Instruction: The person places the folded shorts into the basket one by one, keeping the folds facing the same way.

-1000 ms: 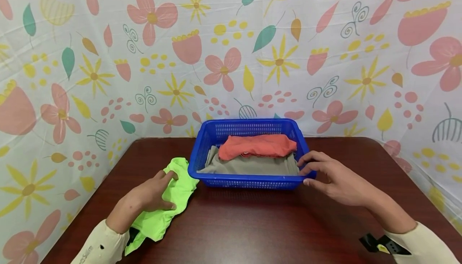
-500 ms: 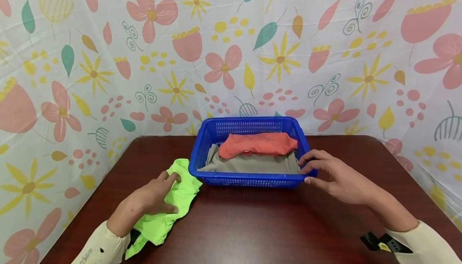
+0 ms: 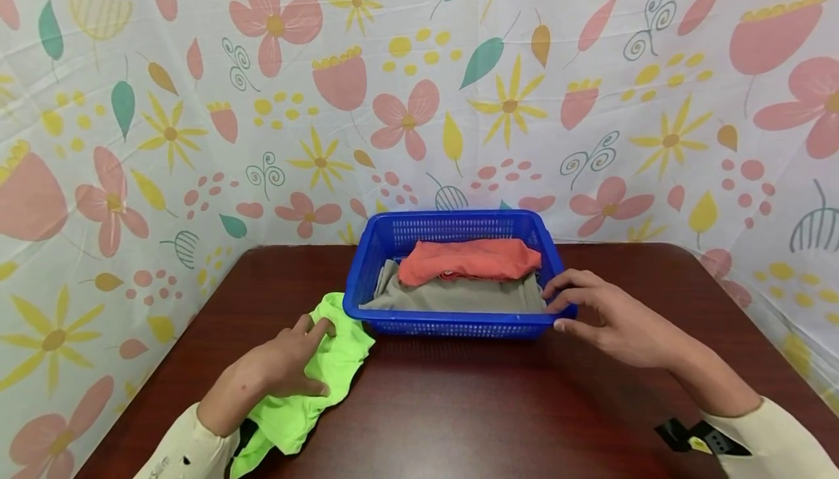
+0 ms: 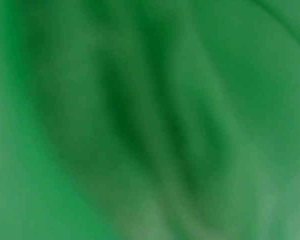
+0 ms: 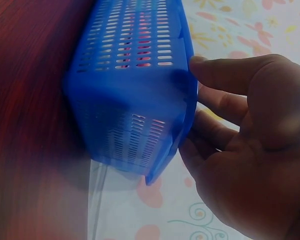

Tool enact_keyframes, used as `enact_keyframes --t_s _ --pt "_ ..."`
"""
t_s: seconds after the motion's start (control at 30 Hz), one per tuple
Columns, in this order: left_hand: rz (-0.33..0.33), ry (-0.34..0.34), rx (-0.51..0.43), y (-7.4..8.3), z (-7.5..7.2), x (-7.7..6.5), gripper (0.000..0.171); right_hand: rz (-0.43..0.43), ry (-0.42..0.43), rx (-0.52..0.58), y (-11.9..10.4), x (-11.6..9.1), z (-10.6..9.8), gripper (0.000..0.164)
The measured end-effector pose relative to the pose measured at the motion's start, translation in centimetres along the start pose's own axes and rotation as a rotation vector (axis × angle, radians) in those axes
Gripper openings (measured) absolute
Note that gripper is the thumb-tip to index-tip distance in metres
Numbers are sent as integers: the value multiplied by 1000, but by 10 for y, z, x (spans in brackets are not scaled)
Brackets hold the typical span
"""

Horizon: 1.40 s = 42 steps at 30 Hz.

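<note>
In the head view, my left hand (image 3: 280, 364) lies over a bright green piece of clothing (image 3: 347, 355) on the table, thumb and fingers spread apart across it. Green fabric (image 4: 155, 120) fills the blurred left wrist view. The far end of this garment reaches the left corner of a blue plastic basket (image 3: 452, 325). At the basket's front right corner, my right hand (image 3: 616, 322) grips the rim, fingers over the edge and thumb outside, as the right wrist view also shows. Inside the basket, a folded coral garment (image 3: 468, 260) lies on a grey one (image 3: 452, 297).
The basket stands toward the back of a dark reddish wooden table (image 3: 446, 406). Behind it hangs a white sheet with a flower print (image 3: 406, 122), which also runs along both sides.
My left hand has shifted slightly right and toward me, and the green garment has moved with it. The right hand keeps its hold on the basket rim.
</note>
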<state>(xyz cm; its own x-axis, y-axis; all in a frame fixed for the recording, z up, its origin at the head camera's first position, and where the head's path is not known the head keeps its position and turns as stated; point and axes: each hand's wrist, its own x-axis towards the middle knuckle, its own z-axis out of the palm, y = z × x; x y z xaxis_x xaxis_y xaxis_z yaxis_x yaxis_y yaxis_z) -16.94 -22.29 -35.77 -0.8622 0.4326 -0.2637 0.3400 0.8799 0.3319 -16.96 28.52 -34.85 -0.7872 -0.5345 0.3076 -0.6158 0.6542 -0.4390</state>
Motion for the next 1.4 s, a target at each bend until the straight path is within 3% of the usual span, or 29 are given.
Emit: enact_keyframes --t_s 0.73,1.03,1.4 --pt "45 -112 20 18 1 -8 72 8 6 24 3 -1 0 19" --pt "105 -107 61 27 6 -13 77 -19 16 11 5 -1 1 21" --pt "123 -111 85 34 10 -16 78 -15 17 21 6 -2 1 20"
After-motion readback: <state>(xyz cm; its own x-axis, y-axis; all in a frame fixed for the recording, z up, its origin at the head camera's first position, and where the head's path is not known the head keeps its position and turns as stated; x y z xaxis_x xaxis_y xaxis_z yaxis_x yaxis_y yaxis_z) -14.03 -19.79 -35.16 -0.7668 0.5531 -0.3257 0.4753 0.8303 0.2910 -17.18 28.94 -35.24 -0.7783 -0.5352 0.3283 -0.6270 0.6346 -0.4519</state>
